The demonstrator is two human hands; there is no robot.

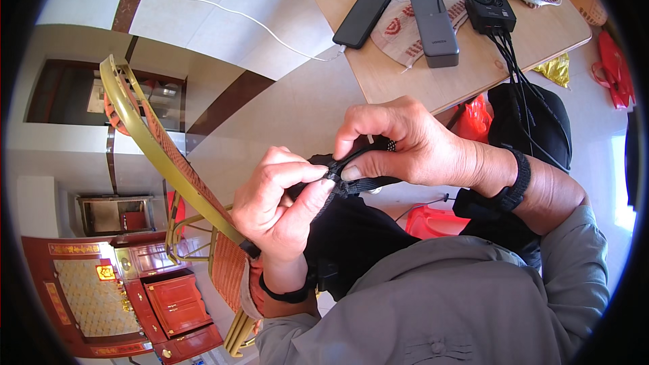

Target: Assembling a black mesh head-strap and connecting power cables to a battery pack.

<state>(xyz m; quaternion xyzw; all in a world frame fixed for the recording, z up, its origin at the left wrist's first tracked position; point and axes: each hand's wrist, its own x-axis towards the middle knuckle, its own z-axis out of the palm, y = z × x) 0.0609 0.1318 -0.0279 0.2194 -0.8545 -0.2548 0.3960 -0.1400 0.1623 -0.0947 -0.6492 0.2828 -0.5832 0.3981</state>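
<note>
A black fabric piece with band-like edges [362, 184] is held between both hands above my lap. My left hand [278, 199] is closed, its thumb and forefinger pinching one end of the piece. Close beside it, my right hand [416, 142] grips the piece between thumb and bent forefinger. The fingertips of the two hands almost meet over a small bunched part. Much of the piece is hidden by the fingers, so I cannot tell its exact kind. Each wrist wears a black strap.
A wooden table [378, 78] ahead bears a phone [364, 17], a grey power bank [433, 27], a patterned cloth and a black box [490, 10] with several cables. A gold-framed chair [159, 142] stands at left. A red plastic item [433, 222] lies below my right forearm.
</note>
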